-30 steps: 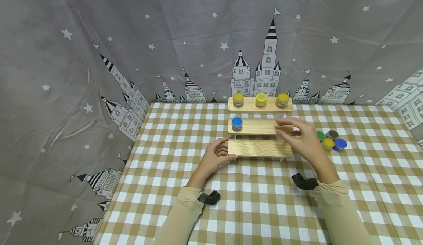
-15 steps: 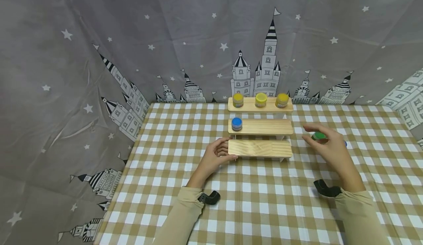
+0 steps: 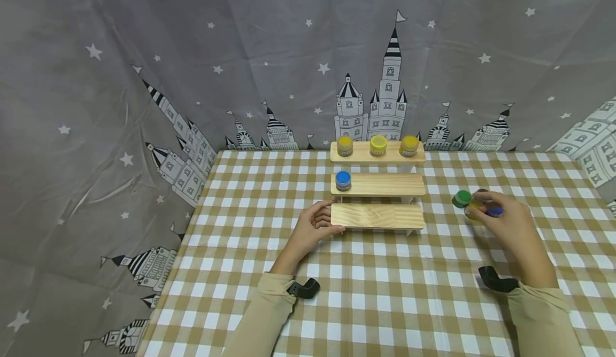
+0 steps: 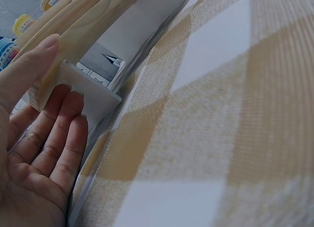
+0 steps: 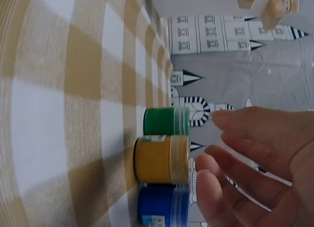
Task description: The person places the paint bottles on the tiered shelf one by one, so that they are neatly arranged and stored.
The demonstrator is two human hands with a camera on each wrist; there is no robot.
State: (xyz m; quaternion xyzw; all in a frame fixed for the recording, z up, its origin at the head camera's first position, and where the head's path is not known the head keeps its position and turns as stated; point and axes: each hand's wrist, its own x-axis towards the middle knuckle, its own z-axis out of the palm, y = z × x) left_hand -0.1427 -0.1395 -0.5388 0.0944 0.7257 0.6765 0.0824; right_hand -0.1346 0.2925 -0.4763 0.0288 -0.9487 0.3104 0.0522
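My left hand (image 3: pixel 313 226) holds the left end of the lowest board of a three-tier wooden stand (image 3: pixel 377 216). In the left wrist view its thumb lies along the board and the fingertips touch the white support (image 4: pixel 93 92). My right hand (image 3: pixel 512 220) hovers over a cluster of small paint jars, fingers bent loosely with nothing between them. Under it are a green jar (image 5: pixel 162 121), a yellow jar (image 5: pixel 159 159) and a dark blue jar (image 5: pixel 159 202). A brown lid is mostly hidden behind the fingers in the head view.
Three yellow-lidded jars (image 3: pixel 377 145) stand along the top tier. One light blue jar (image 3: pixel 343 180) is at the left end of the middle tier. A checked cloth (image 3: pixel 385 293) covers the table, and a grey castle-print curtain (image 3: pixel 269 41) hangs behind.
From the right end of the middle tier, my right hand has moved right to the jar cluster, passing over the green jar. My left hand has stayed at the stand.
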